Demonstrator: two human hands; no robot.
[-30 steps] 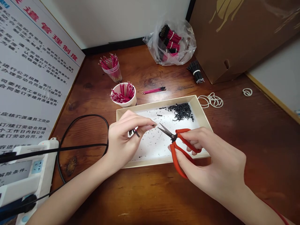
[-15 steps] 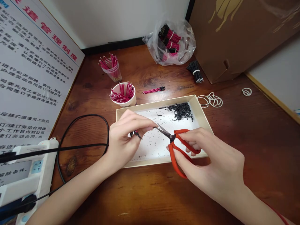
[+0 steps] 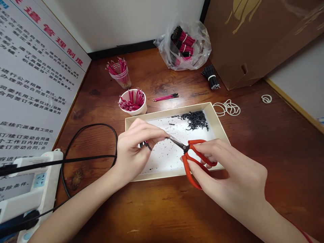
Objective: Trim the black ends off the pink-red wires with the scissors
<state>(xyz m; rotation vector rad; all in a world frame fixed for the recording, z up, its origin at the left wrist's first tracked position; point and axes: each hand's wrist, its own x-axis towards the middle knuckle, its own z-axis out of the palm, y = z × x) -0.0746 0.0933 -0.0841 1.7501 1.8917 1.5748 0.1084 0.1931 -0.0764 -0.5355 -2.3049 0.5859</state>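
Two hands: left hand (image 3: 131,152) pinches wire (image 3: 147,145), right hand (image 3: 235,172) grips red-handled scissors (image 3: 194,158).

Steel scissors (image 3: 186,147) with glossy red plastic-coated handles and smooth plastic-sheathed wire (image 3: 146,145) over a matt cardboard tray (image 3: 162,177) lined with white paper (image 3: 162,158), on a glossy varnished wooden worktop (image 3: 286,162). A matt paper cup (image 3: 143,110), a clear plastic cup (image 3: 126,81) and a shiny, crinkled polythene bag (image 3: 199,44) stand toward the worktop's far edge, near a brown cardboard box (image 3: 243,44).
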